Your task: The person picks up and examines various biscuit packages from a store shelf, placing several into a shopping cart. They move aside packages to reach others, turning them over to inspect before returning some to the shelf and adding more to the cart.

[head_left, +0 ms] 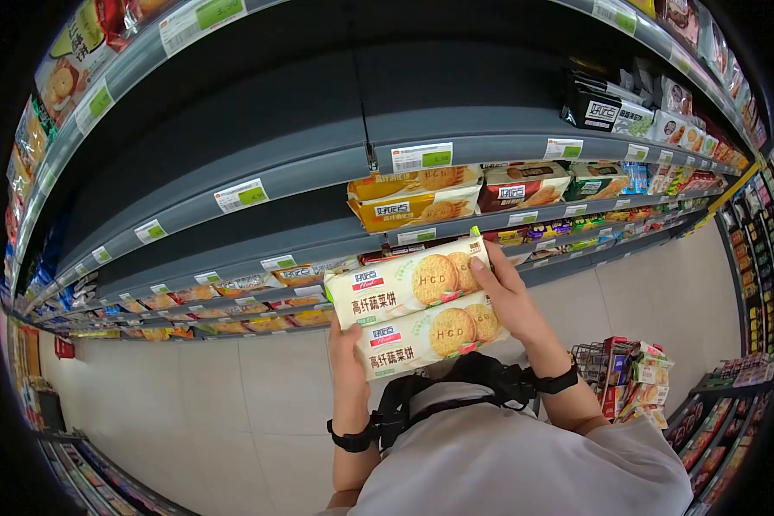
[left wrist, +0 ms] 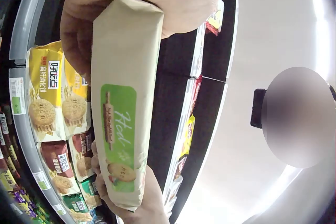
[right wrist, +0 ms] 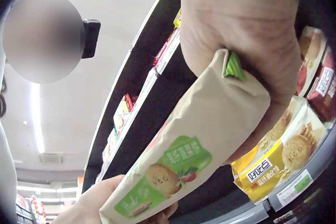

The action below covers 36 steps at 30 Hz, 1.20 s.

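Note:
Two cream-coloured packs of biscuits, an upper pack (head_left: 404,279) and a lower pack (head_left: 426,334), lie one against the other in front of the person's chest. Both have round biscuits pictured on the front. My left hand (head_left: 347,357) grips their left end, thumb over the lower pack's front. At the opposite end my right hand (head_left: 509,301) holds them, its thumb on the upper pack. In the left wrist view, a pack's narrow side (left wrist: 126,61) with a green panel spans between the hands. The right wrist view shows a green-tipped pack end (right wrist: 235,69) against the palm.
Shelves with price tags (head_left: 421,156) curve across the front. Yellow biscuit packs (head_left: 417,202), red ones (head_left: 525,185) and green ones (head_left: 598,182) stand just beyond the hands. At the lower right is a wire cart (head_left: 589,361) with several packs beside the person.

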Motion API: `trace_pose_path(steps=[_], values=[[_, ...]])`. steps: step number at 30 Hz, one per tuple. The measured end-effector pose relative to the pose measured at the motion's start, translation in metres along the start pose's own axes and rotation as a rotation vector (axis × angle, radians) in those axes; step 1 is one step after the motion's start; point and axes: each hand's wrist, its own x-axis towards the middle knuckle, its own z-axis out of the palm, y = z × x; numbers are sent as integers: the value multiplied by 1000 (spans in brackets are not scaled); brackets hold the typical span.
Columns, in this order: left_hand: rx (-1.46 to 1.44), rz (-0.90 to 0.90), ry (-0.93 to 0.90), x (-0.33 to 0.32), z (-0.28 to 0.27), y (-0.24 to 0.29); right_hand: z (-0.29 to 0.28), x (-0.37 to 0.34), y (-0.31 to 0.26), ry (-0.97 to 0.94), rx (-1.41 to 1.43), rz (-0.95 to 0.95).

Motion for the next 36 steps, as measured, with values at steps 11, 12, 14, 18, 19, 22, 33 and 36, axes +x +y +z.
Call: trace_pose_path(steps=[11, 12, 14, 18, 19, 22, 33, 36], values=[[6, -11, 4, 0, 7, -5, -9, -2, 7, 19, 9, 22], [21, -11, 16, -1, 8, -5, -10, -2, 6, 17, 29, 35], [37, -10, 30, -2, 11, -5, -12, -3, 3, 12, 51, 49], [27, -11, 26, -4, 16, -5, -16, -2, 2, 8, 62, 64], [18, -14, 33, -5, 17, -5, -17, -2, 3, 1, 64, 69], [9, -6, 47, -6, 20, -6, -20, 1, 6, -20, 72, 73], [-2, -9, 16, -3, 25, -11, -28, 1, 5, -20, 48, 65], [2, -25, 15, -2, 28, -12, -32, 2, 2, -18, 54, 65]])
